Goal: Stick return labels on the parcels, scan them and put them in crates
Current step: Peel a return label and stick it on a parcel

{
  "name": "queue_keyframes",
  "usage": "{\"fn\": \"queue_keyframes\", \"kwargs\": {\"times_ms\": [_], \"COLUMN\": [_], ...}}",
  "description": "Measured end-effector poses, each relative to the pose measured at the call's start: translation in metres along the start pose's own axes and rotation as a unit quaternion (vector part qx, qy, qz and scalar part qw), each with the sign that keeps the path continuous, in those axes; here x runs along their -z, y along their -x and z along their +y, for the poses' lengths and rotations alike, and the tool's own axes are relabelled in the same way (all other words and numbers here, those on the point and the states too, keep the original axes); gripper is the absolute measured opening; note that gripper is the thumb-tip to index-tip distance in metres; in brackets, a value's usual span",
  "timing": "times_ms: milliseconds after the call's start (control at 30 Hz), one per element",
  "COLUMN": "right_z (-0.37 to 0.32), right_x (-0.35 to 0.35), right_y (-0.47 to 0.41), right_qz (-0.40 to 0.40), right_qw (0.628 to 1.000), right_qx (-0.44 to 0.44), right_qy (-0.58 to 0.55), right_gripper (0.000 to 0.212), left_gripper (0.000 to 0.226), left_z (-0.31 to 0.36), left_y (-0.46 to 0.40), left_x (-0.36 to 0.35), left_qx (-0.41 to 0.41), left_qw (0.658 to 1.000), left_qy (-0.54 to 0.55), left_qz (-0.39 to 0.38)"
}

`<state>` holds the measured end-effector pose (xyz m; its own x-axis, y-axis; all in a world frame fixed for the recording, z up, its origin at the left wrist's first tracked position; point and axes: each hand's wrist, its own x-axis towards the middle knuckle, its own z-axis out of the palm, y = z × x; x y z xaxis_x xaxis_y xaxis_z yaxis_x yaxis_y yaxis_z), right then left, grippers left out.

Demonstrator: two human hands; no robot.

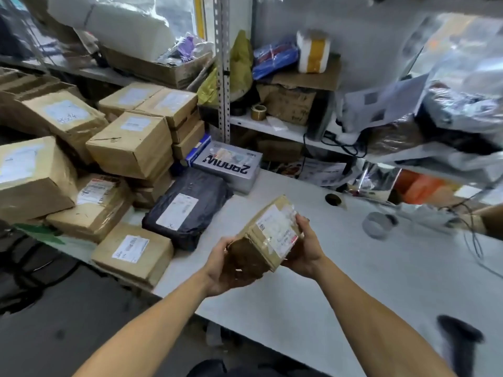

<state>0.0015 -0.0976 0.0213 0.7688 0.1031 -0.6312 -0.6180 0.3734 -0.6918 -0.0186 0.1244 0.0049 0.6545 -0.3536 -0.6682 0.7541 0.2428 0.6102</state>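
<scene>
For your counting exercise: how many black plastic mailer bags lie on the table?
1: the black mailer bag lies on the white table, between the stacked cardboard boxes and the grey carton. Others may be hidden.

a roll of brown tape (258, 112) sits on the white shelf (283, 129) far above the grip; a yellow bag (239, 69) hangs beside a metal post (223, 77).

Small brown cardboard parcel (268, 235) at centre frame: matt, wrapped in glossy clear tape, white paper label on top. Black plastic mailer bag (187, 206) left of centre: slightly shiny, wrinkled. Pale grey tabletop (353, 281): smooth, matt. Perforated grey metal shelf upright (222, 66) at upper centre: dull.
</scene>
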Motion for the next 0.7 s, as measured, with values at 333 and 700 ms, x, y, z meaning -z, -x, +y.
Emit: {"fn": "queue_keyframes", "kwargs": {"times_ms": [333, 700], "right_z": [-0.039, -0.029], "right_x": [0.138, 0.266], "right_y": [0.036, 0.086], "right_qz": [0.029, 0.421], "right_qw": [0.961, 0.838], "right_qx": [0.063, 0.207], "right_qy": [0.267, 0.279], "right_gripper": [0.072, 0.045], "left_gripper": [0.071, 0.110], "left_z": [-0.050, -0.091], "left_y": [-0.050, -0.093], "left_x": [-0.119, -0.196], "left_qx": [-0.054, -0.017], "left_qw": [0.986, 0.992], "left_qy": [-0.156, -0.065], "left_qz": [-0.022, -0.106]}}
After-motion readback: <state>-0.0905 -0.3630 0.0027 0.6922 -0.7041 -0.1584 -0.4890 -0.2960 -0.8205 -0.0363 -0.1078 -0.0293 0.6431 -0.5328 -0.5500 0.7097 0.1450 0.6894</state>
